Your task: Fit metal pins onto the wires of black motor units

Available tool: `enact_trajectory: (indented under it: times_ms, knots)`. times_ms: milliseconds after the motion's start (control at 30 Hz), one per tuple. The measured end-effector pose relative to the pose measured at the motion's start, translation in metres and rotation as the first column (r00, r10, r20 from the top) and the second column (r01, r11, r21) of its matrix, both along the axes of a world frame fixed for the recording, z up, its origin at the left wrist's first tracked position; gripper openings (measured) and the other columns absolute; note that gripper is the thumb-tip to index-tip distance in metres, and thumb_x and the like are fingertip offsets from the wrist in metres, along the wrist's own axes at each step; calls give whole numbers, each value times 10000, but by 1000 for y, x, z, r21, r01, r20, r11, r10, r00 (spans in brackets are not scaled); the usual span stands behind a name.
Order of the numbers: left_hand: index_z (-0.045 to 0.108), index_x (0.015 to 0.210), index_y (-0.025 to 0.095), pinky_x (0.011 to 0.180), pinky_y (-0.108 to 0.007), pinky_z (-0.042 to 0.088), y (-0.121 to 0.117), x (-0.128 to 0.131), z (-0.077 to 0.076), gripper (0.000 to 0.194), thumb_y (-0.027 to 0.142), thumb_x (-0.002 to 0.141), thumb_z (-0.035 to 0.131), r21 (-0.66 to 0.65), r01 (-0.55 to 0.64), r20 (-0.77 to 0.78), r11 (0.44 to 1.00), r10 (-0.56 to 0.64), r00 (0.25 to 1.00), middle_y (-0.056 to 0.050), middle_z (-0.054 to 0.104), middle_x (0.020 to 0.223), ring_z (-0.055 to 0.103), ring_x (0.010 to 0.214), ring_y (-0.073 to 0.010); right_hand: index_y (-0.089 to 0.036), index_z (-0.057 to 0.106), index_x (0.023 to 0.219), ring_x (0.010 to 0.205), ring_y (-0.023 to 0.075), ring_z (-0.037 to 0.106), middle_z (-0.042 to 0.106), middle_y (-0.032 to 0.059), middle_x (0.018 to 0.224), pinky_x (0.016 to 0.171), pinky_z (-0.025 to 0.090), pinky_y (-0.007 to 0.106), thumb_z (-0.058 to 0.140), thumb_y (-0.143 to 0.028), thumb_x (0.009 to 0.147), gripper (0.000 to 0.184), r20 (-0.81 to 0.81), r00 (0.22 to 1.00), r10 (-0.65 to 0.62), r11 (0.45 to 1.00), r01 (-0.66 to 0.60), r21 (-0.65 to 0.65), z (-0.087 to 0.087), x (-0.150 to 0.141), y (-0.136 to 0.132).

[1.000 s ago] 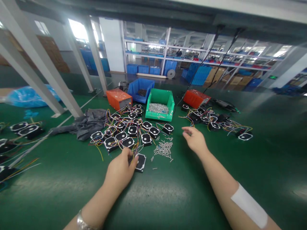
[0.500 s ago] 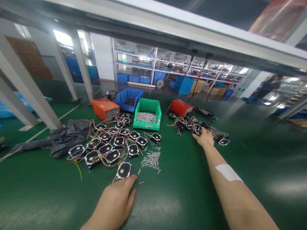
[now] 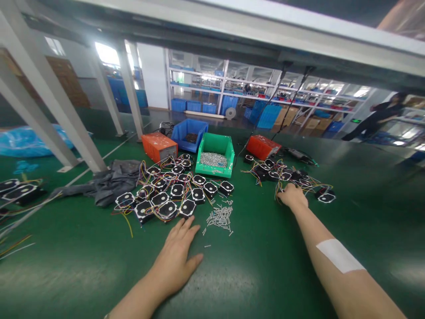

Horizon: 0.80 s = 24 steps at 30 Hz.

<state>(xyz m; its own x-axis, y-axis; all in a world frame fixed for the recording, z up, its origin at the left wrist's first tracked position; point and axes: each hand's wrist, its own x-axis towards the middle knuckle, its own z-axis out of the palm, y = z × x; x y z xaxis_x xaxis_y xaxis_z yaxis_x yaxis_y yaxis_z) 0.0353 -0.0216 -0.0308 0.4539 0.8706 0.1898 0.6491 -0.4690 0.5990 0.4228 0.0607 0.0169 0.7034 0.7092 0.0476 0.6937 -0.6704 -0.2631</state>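
On the green surface my left hand [image 3: 177, 254] lies open, fingers spread, its fingertips at the near edge of a small black motor [image 3: 187, 208] with a white-cornered end face. That motor sits at the front of a pile of similar motors [image 3: 160, 198] with coloured wires. To the right, my right hand [image 3: 293, 197] has its fingers curled down over what appears to be a motor, largely hidden, with thin wires [image 3: 277, 190] showing beside the thumb. A second group of wired motors [image 3: 274, 175] lies just beyond it. Loose screws [image 3: 221, 216] are heaped between the hands.
A green bin [image 3: 214, 170] of small metal parts and a blue bin [image 3: 186, 133] stand behind. Orange boxes [image 3: 159, 147] flank them, one each side. Grey cloth [image 3: 116, 179] lies left. A beam crosses overhead; a person [image 3: 381, 116] stands far right.
The front motor has shifted forward against the left pile, and my left hand has opened beside it. My right hand has drawn slightly nearer, with wires now beside its thumb. The view has turned left.
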Motion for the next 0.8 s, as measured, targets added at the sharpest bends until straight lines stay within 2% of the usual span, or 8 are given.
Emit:
enact_trajectory:
  times_ms: [167, 267, 333, 433, 467, 533, 667, 800]
  knots:
    - [567, 915, 180, 712, -330, 431, 6, 2, 9, 250, 252, 683, 509, -215, -121, 411, 969, 202, 889, -78, 561, 971, 532, 790, -176, -179, 426, 1009, 729, 173, 558, 551, 51, 841, 645, 442, 282, 545, -311, 625, 423, -149, 964, 220, 970, -201, 136, 21, -59, -33]
    - [577, 863, 143, 557, -256, 405, 1, 7, 18, 237, 305, 701, 516, -518, 33, 590, 855, 329, 737, -41, 572, 724, 491, 571, -113, -205, 363, 1059, 742, 153, 551, 532, 24, 866, 639, 450, 268, 551, -248, 622, 477, -393, 648, 652, 731, -400, 552, 39, -118, -67]
    - [570, 896, 117, 553, -252, 396, -6, 9, 23, 297, 349, 729, 491, -641, 302, 702, 706, 380, 603, -77, 589, 763, 510, 606, -123, -208, 403, 1005, 738, 143, 542, 533, 9, 843, 681, 440, 279, 565, -201, 617, 420, -388, 487, 782, 613, -495, 615, 50, -159, -91]
    - [560, 946, 98, 629, -312, 424, -15, 8, 27, 401, 426, 737, 460, -564, 672, 819, 480, 430, 381, -139, 588, 884, 546, 741, -189, -198, 453, 872, 825, 154, 519, 528, 18, 898, 730, 420, 282, 591, -155, 596, 311, -297, 327, 897, 440, -617, 653, 55, -209, -111]
    - [563, 943, 101, 640, -330, 431, -17, 7, 28, 404, 431, 731, 469, -529, 724, 830, 443, 450, 330, -137, 592, 877, 552, 746, -199, -195, 457, 838, 852, 157, 513, 530, 22, 922, 748, 416, 285, 601, -150, 590, 290, -279, 273, 921, 390, -645, 657, 53, -220, -113]
    - [573, 916, 112, 612, -317, 443, -18, 5, 28, 334, 375, 715, 522, -503, 735, 830, 454, 492, 264, -110, 605, 822, 562, 690, -181, -198, 466, 846, 905, 163, 503, 534, 29, 974, 791, 405, 296, 597, -150, 606, 277, -265, 210, 941, 333, -702, 629, 45, -235, -113]
    - [569, 851, 105, 544, -248, 437, -8, 3, 28, 224, 210, 656, 606, -549, 613, 799, 568, 572, 186, -76, 612, 743, 560, 595, -134, -233, 404, 1129, 1062, 220, 425, 466, 65, 1156, 910, 324, 396, 586, -236, 640, 522, -174, 294, 940, 340, -854, 394, 19, -222, -94]
    - [550, 757, 111, 492, -240, 436, 9, 1, 23, 233, 223, 582, 656, -625, 503, 734, 597, 669, 117, -49, 604, 654, 559, 530, -128, -167, 526, 1025, 951, 344, 480, 533, 169, 1018, 830, 372, 485, 661, -456, 485, 627, 20, 516, 857, 487, -822, 296, -21, -178, -51]
